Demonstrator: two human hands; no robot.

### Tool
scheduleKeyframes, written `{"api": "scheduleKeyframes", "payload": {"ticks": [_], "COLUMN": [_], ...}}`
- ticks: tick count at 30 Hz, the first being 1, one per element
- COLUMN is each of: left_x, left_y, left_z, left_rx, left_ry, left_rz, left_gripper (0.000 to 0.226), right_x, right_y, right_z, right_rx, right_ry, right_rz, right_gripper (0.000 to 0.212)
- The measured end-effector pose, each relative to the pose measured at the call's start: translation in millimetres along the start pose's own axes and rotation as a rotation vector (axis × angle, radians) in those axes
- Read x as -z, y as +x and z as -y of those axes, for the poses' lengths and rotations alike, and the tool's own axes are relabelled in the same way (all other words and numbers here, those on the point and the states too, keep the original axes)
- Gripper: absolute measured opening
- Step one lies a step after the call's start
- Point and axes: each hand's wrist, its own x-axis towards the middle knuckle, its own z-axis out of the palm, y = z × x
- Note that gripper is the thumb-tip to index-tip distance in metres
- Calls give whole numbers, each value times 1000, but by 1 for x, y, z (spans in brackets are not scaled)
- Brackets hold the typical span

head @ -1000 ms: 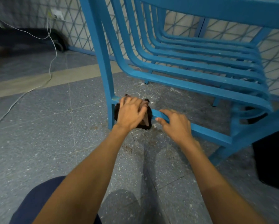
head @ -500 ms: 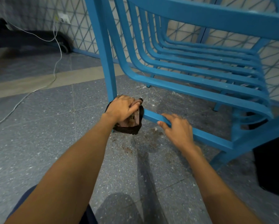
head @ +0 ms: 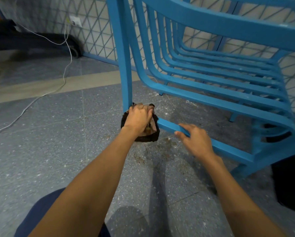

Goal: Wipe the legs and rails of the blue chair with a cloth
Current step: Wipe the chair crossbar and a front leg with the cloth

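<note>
The blue chair point(head: 211, 86) stands in front of me, seen from low down, its slatted seat filling the upper right. My left hand point(head: 138, 118) grips a dark cloth point(head: 150, 134) wrapped around the foot of the near left leg point(head: 124, 65), where the low rail point(head: 225, 149) joins it. My right hand point(head: 193, 139) holds that low rail a little to the right, fingers curled over its top edge. The bottom of the leg is hidden by the cloth and hand.
Brown dirt specks point(head: 160, 149) lie on the grey speckled floor below the rail. A white cable point(head: 64, 69) runs from a wall socket point(head: 75, 21) across the floor at left. A black object point(head: 290, 182) sits at the right edge. My knee point(head: 40, 212) shows at bottom.
My left hand has slid the cloth left along the rail and down around the foot of the leg. My right hand has stayed on the rail.
</note>
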Motion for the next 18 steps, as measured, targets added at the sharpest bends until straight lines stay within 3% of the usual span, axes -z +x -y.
{"api": "scheduleKeyframes", "payload": {"ticks": [5, 10, 13, 16, 18], "left_x": [9, 41, 54, 74, 87], "left_y": [-34, -28, -24, -28, -30], "left_z": [4, -17, -11, 4, 21], "left_rx": [47, 234, 337, 356, 395], "left_ry": [-308, -565, -732, -1094, -1175], "left_rz": [1, -44, 9, 204, 265], "left_gripper": [36, 39, 43, 46, 49], "right_x": [13, 1, -11, -17, -18], "right_y": [5, 15, 23, 31, 40], "right_z": [11, 77, 100, 100, 101], "right_rx": [-61, 185, 71, 31, -113], "right_ry": [109, 225, 481, 504, 637], "right_rz": [117, 124, 161, 61, -44], "right_gripper": [47, 78, 86, 70, 56]}}
